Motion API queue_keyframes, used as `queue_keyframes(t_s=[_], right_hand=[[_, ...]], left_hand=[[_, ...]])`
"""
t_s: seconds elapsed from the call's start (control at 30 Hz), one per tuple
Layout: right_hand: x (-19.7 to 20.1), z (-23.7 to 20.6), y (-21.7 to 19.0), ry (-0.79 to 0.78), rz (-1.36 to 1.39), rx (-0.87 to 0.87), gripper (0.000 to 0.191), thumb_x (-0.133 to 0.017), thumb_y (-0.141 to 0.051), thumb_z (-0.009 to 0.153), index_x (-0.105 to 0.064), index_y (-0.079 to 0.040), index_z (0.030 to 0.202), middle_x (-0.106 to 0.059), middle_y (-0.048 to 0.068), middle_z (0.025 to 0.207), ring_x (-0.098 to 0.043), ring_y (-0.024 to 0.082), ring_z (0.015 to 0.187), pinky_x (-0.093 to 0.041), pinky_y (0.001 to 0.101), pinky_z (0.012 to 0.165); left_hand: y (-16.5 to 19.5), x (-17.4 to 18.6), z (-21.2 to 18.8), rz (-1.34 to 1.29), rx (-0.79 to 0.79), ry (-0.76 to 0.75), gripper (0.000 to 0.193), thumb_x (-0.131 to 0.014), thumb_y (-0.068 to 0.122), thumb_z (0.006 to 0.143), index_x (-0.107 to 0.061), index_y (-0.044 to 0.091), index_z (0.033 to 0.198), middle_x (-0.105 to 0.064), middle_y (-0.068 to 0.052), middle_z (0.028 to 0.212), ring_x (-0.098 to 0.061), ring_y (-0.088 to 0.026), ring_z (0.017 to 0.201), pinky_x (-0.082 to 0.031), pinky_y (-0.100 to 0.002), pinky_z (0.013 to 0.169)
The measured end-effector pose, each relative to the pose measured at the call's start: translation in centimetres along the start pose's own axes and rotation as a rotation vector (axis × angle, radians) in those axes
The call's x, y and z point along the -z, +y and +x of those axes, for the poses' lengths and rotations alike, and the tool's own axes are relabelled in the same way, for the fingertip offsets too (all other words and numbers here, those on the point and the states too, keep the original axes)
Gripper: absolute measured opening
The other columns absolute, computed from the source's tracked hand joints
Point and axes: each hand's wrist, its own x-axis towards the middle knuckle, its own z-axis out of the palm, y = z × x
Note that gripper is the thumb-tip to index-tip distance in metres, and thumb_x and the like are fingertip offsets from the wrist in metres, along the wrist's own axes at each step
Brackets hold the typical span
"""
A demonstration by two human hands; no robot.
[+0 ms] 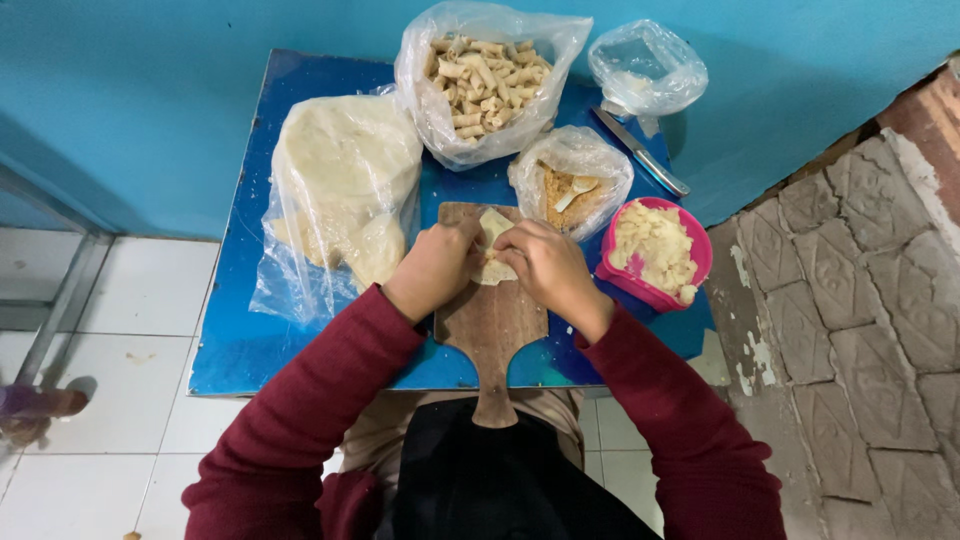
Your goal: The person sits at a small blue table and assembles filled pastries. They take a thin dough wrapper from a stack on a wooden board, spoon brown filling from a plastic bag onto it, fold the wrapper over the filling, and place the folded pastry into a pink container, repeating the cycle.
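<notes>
A pale square dough wrapper (pixel 493 243) lies on a wooden cutting board (pixel 489 320) in the middle of a small blue table (pixel 240 340). My left hand (pixel 435 268) and my right hand (pixel 545 265) both pinch the wrapper from either side, fingers curled over it. Most of the wrapper is hidden under my fingers. Both arms wear dark red sleeves.
A pink bowl (pixel 690 270) of chopped pale filling stands right of the board. Behind are a bag of rolled pieces (pixel 485 75), a bag of dough sheets (pixel 340 180), a bag of crumbs with a spoon (pixel 572 185), an almost empty bag (pixel 645 65) and a knife (pixel 640 150).
</notes>
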Motion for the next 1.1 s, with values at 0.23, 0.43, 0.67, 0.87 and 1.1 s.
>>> queue_keyframes(t_s=[0.23, 0.43, 0.67, 0.87, 1.1], right_hand=[[-0.4, 0.1, -0.4, 0.095, -0.055, 0.057, 0.010, -0.068, -0.008, 0.090, -0.074, -0.005, 0.098, -0.068, 0.011, 0.098, -0.064, 0.033, 0.096, -0.052, 0.0422, 0.079], [-0.3, -0.1, -0.5, 0.110, -0.118, 0.153, 0.017, -0.064, -0.004, 0.090, -0.076, -0.008, 0.102, -0.071, 0.006, 0.100, -0.064, 0.031, 0.095, -0.052, 0.0420, 0.082], [-1.0, -0.2, -0.2, 0.108, -0.236, 0.198, 0.028, -0.063, -0.004, 0.086, -0.077, -0.006, 0.111, -0.074, 0.008, 0.109, -0.063, 0.030, 0.093, -0.052, 0.0423, 0.082], [-1.8, 0.8, 2.2, 0.128, -0.022, 0.132, 0.029, -0.062, -0.002, 0.094, -0.076, -0.007, 0.119, -0.073, 0.013, 0.102, -0.065, 0.033, 0.092, -0.051, 0.0417, 0.085], [-0.7, 0.5, 2.9, 0.226, 0.708, -0.266, 0.029, -0.069, -0.008, 0.102, -0.067, -0.007, 0.131, -0.069, 0.001, 0.099, -0.056, 0.005, 0.081, -0.045, 0.0200, 0.071]], left_hand=[[-0.6, -0.7, 0.1, 0.006, -0.048, 0.050, 0.007, -0.069, 0.011, 0.087, -0.072, 0.005, 0.088, -0.071, -0.021, 0.083, -0.069, -0.042, 0.081, -0.054, -0.051, 0.073], [-1.3, -1.4, 0.1, 0.069, -0.154, 0.136, 0.006, -0.067, 0.009, 0.087, -0.072, 0.005, 0.088, -0.068, -0.018, 0.092, -0.065, -0.040, 0.091, -0.053, -0.048, 0.083], [-0.8, -0.1, 0.0, 0.185, -0.198, 0.125, 0.047, -0.076, 0.009, 0.075, -0.063, 0.001, 0.119, -0.064, -0.018, 0.108, -0.059, -0.040, 0.100, -0.048, -0.046, 0.088], [0.5, 0.9, -0.2, 0.124, -0.110, 0.104, 0.048, -0.083, 0.011, 0.074, -0.058, 0.004, 0.114, -0.062, -0.016, 0.106, -0.058, -0.039, 0.103, -0.047, -0.045, 0.091], [1.4, 1.4, -0.3, 0.109, -0.142, 0.137, 0.049, -0.083, 0.008, 0.069, -0.057, 0.002, 0.110, -0.064, -0.012, 0.095, -0.061, -0.037, 0.096, -0.050, -0.045, 0.083]])
